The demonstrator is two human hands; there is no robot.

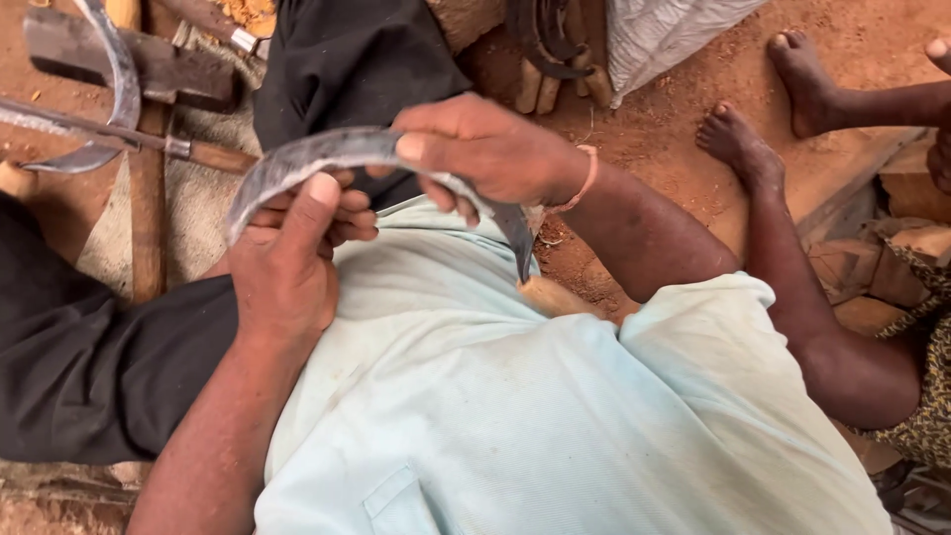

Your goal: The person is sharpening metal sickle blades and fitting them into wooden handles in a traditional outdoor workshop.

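A curved, dark metal sickle blade arcs across the middle of the head view, above my pale shirt. My left hand grips its left part, thumb pressed on the flat of the blade. My right hand closes over the blade's right part, fingers wrapped round it. The blade narrows to a point that runs into a light wooden handle resting by my waist.
A hammer and another curved blade lie on the ground at the top left. Another person's bare feet and leg rest on the red earth at right. Several wooden handles sit at the top centre.
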